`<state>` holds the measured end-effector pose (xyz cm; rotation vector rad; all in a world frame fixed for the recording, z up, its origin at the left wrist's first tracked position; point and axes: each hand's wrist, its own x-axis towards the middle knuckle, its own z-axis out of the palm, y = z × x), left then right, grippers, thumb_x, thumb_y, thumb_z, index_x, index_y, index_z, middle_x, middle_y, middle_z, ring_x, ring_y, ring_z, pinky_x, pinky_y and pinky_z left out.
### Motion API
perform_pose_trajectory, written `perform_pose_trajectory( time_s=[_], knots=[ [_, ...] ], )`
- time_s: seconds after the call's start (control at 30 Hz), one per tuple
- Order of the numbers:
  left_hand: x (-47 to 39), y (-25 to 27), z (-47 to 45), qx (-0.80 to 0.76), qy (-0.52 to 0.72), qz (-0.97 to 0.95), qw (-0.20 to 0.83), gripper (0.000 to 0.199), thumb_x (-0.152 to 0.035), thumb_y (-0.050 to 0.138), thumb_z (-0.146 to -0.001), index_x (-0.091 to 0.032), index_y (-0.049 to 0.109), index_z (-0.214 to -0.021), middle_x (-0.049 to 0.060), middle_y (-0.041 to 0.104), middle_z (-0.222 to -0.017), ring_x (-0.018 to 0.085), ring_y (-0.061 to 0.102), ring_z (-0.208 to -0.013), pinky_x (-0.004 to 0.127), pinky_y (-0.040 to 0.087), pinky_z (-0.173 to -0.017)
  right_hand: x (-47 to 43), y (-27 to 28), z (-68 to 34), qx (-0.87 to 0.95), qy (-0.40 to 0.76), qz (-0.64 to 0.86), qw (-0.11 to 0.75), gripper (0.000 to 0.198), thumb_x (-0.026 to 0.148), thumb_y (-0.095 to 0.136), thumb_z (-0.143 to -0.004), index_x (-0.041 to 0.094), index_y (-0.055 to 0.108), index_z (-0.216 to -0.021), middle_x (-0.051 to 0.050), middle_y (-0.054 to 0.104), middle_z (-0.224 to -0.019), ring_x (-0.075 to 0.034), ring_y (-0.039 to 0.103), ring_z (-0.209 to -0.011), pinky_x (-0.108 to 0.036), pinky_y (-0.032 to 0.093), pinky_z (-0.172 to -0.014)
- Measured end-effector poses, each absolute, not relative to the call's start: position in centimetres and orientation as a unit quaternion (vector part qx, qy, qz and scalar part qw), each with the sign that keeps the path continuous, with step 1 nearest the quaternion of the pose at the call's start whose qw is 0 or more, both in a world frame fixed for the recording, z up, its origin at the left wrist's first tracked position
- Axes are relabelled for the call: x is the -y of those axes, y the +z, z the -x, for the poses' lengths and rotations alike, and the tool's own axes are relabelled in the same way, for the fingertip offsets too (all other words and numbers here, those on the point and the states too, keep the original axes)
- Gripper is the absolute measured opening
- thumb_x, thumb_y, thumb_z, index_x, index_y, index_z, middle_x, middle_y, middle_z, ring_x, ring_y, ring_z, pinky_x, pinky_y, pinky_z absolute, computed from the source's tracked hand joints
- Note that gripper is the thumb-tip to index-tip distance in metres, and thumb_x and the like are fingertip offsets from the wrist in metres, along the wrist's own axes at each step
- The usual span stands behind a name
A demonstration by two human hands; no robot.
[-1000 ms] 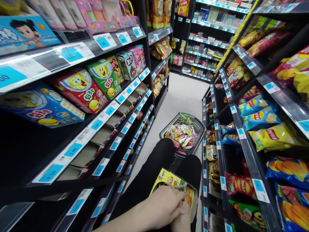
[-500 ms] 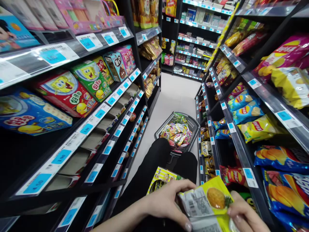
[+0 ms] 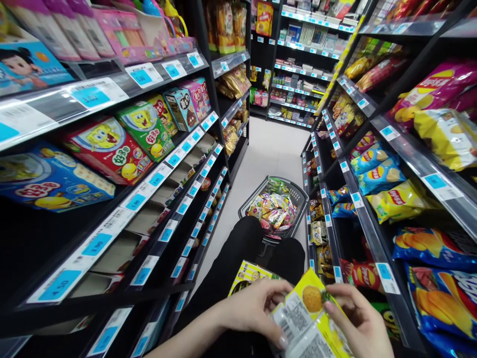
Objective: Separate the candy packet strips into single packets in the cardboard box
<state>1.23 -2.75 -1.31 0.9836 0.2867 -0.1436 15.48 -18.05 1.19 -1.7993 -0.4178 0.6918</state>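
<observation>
A yellow and silver snack packet, printed with a round golden biscuit and a barcode, is held up low in the view. My left hand is closed on its left edge, thumb in front and fingers behind. My right hand pinches its right edge between thumb and fingers. Behind my left hand, a yellow-and-white striped box rests near my lap, partly hidden by that hand. Beyond my knees, a grey basket on the floor holds a pile of colourful small snack packets.
Black shelves with blue price tags line the left, carrying snack boxes. Bags of chips fill the shelves close on the right. A pale floor aisle runs ahead to a back shelf.
The packet has tilted and shifted slightly left. My right hand has moved left and up along its edge, with its fingers now showing more. The view has shifted slightly.
</observation>
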Motion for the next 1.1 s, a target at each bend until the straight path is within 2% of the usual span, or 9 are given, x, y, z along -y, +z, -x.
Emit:
perform_pose_trajectory(
  time_s=[0.17, 0.3, 0.4, 0.5, 0.67, 0.77, 0.87, 1.0, 1.1],
  knots=[
    [4.0, -1.8, -2.1, -0.153, -0.071, -0.498, 0.85, 0.051, -0.029, 0.09, -0.051, -0.015, 0.072, -0.097, 0.001, 0.073, -0.089, 0.022, 0.065, -0.083, 0.028, 0.05, -0.077, 17.6, 0.3, -15.9, 0.233, 0.206, 0.817, 0.485, 0.035, 0.051, 0.07, -0.071, 0.021, 0.067, -0.09, 0.006, 0.056, -0.054, -0.013, 0.052, -0.054, -0.023, 0.043, -0.06],
    [4.5, -1.9, -2.7, -0.255, 0.101, -0.391, 0.879, 0.048, -0.031, 0.089, -0.053, -0.011, 0.072, -0.094, 0.006, 0.075, -0.084, 0.025, 0.068, -0.083, 0.028, 0.051, -0.075, 18.7, -0.6, -16.5, 0.176, 0.13, 0.776, 0.591, 0.049, 0.055, 0.066, -0.078, 0.024, 0.058, -0.114, -0.005, 0.071, -0.095, -0.02, 0.067, -0.087, -0.03, 0.049, -0.082],
    [4.7, -1.1, -3.3, -0.307, 0.23, -0.292, 0.876, 0.05, -0.028, 0.088, -0.057, -0.011, 0.07, -0.1, 0.011, 0.075, -0.092, 0.03, 0.068, -0.092, 0.034, 0.053, -0.082, 18.6, -1.8, -14.8, 0.183, 0.211, 0.691, 0.667, 0.064, 0.053, 0.076, -0.069, 0.027, 0.051, -0.123, -0.009, 0.068, -0.11, -0.022, 0.068, -0.093, -0.033, 0.053, -0.082],
    [5.4, -0.4, -3.8, -0.302, 0.271, -0.247, 0.88, 0.05, -0.026, 0.084, -0.064, -0.012, 0.067, -0.109, 0.013, 0.073, -0.104, 0.032, 0.066, -0.102, 0.039, 0.052, -0.089, 17.4, -3.1, -12.4, 0.166, 0.323, 0.623, 0.693, 0.088, 0.049, 0.081, -0.065, 0.029, 0.037, -0.139, -0.012, 0.064, -0.121, -0.026, 0.068, -0.101, -0.035, 0.055, -0.082],
    [5.2, -0.6, -2.9, -0.256, 0.238, -0.338, 0.874, 0.051, -0.03, 0.08, -0.071, -0.015, 0.062, -0.116, 0.014, 0.068, -0.115, 0.032, 0.061, -0.112, 0.041, 0.045, -0.099, 16.2, -3.9, -12.5, 0.139, 0.313, 0.624, 0.703, 0.083, 0.036, 0.077, -0.074, 0.023, 0.033, -0.143, -0.013, 0.069, -0.119, -0.024, 0.069, -0.103, -0.03, 0.053, -0.086],
    [3.1, -0.7, -1.2, -0.234, 0.279, -0.401, 0.84, 0.067, -0.025, 0.083, -0.067, -0.025, 0.052, -0.127, 0.01, 0.063, -0.122, 0.028, 0.06, -0.111, 0.037, 0.048, -0.094, 16.6, -3.1, -13.7, 0.131, 0.335, 0.594, 0.72, 0.096, 0.038, 0.08, -0.071, 0.026, 0.024, -0.148, -0.012, 0.07, -0.116, -0.025, 0.07, -0.1, -0.033, 0.054, -0.085],
    [1.1, -0.4, 0.1, -0.199, 0.247, -0.452, 0.834, 0.084, -0.014, 0.087, -0.059, -0.032, 0.05, -0.132, 0.006, 0.06, -0.126, 0.025, 0.06, -0.11, 0.032, 0.049, -0.089, 17.1, -2.0, -14.3, 0.142, 0.369, 0.567, 0.722, 0.089, 0.042, 0.084, -0.064, 0.031, 0.038, -0.139, -0.009, 0.074, -0.105, -0.025, 0.072, -0.091, -0.035, 0.056, -0.079],
    [0.4, -0.4, 0.3, -0.211, 0.137, -0.486, 0.837, 0.051, -0.013, 0.087, -0.054, -0.021, 0.073, -0.103, 0.004, 0.069, -0.105, 0.022, 0.063, -0.096, 0.028, 0.048, -0.082, 17.6, -1.4, -14.4, 0.173, 0.329, 0.584, 0.722, 0.054, 0.046, 0.088, -0.055, 0.033, 0.063, -0.102, 0.0, 0.075, -0.091, -0.017, 0.072, -0.079, -0.022, 0.055, -0.067],
    [0.9, -0.5, -0.1, -0.251, 0.143, -0.487, 0.825, 0.036, -0.018, 0.086, -0.053, -0.017, 0.078, -0.088, 0.003, 0.073, -0.085, 0.02, 0.064, -0.08, 0.027, 0.049, -0.073, 18.4, -1.8, -14.5, 0.242, 0.302, 0.605, 0.695, 0.055, 0.052, 0.084, -0.058, 0.029, 0.067, -0.105, -0.007, 0.075, -0.096, -0.022, 0.073, -0.081, -0.027, 0.057, -0.068]
  ],
)
